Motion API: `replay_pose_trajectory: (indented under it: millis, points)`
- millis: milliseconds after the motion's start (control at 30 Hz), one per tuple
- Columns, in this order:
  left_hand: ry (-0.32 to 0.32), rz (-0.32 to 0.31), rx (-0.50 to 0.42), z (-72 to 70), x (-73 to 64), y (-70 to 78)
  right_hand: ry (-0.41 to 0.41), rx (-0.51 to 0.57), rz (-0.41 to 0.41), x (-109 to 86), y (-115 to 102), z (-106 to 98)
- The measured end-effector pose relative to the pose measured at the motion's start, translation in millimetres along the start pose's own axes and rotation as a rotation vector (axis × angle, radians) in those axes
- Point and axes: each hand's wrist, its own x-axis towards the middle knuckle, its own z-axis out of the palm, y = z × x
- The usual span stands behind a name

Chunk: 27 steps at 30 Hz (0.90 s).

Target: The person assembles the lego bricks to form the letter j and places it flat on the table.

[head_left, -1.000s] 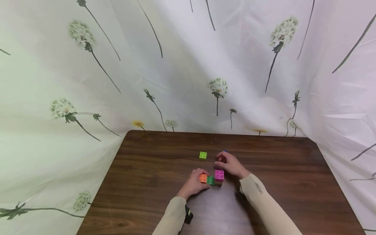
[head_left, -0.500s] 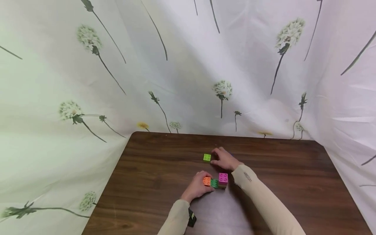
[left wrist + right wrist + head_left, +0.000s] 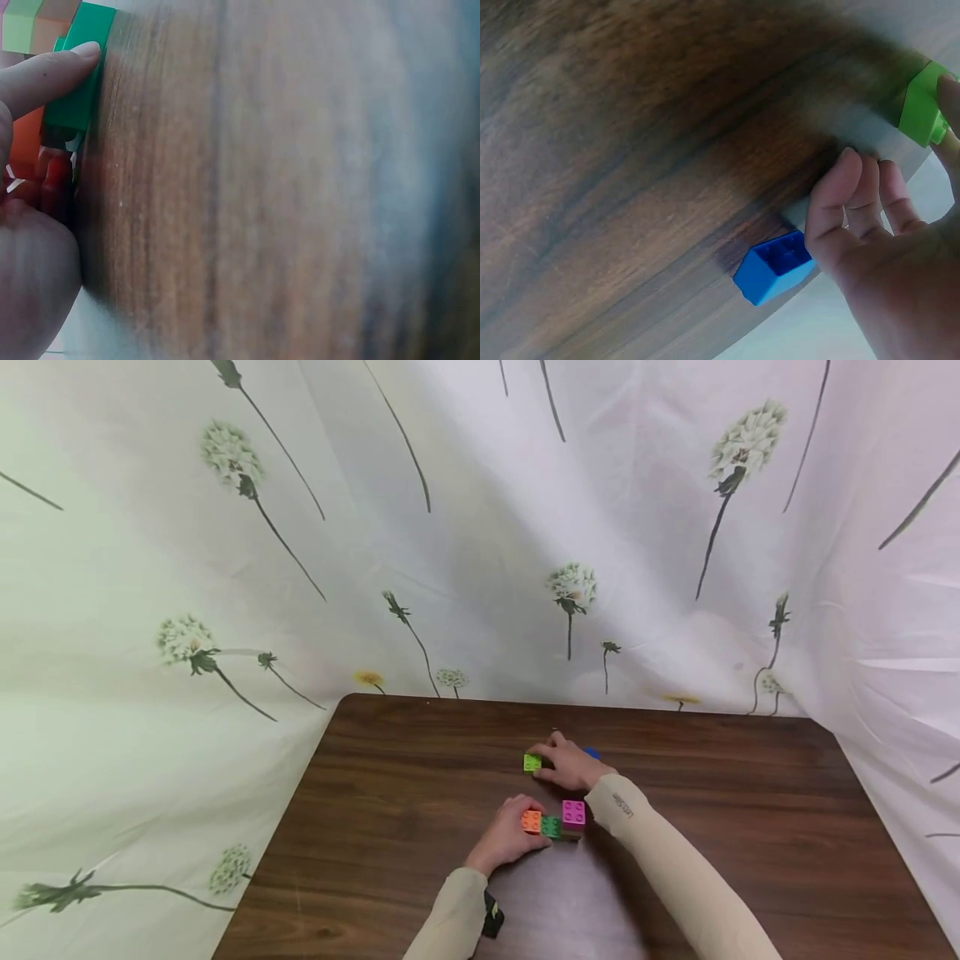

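My left hand point(image 3: 502, 837) grips the left end of a joined group of toy building bricks on the table. In it are an orange brick point(image 3: 530, 822), a dark green brick point(image 3: 551, 827) and a taller pink-topped stack point(image 3: 573, 812). The left wrist view shows the thumb against the green brick point(image 3: 71, 112). Farther back, my right hand point(image 3: 572, 767) pinches a lime green brick point(image 3: 532, 763) between thumb and index finger, the other fingers loosely bent. Beside that hand a blue brick point(image 3: 774, 271) lies tipped over, its hollow underside showing; the hand partly covers it in the head view.
The dark wooden table point(image 3: 420, 760) reaches back to a white curtain point(image 3: 480, 568) printed with dandelions. A black strap point(image 3: 492, 917) sits at the left wrist.
My right hand has moved left from beside the blue brick to the lime green brick and now pinches it. The left hand keeps its hold on the joined bricks. The head view shifts slightly.
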Motion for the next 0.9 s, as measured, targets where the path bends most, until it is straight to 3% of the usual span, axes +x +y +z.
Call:
replay_pose_trajectory:
  millis: [533, 733, 900]
  points:
    - [0.025, 0.014, 0.003, 3.1, 0.9, -2.6, 0.048, 0.045, 0.078, -6.5, 11.9, 12.0]
    - [0.035, -0.008, -0.024, 5.1, 3.1, 0.3, 0.075, 0.120, 0.113, -14.8, 12.8, 10.2]
    - [0.053, -0.050, -0.026, 6.5, 3.1, 0.7, 0.114, 0.134, 0.088, -23.3, 14.5, 10.1]
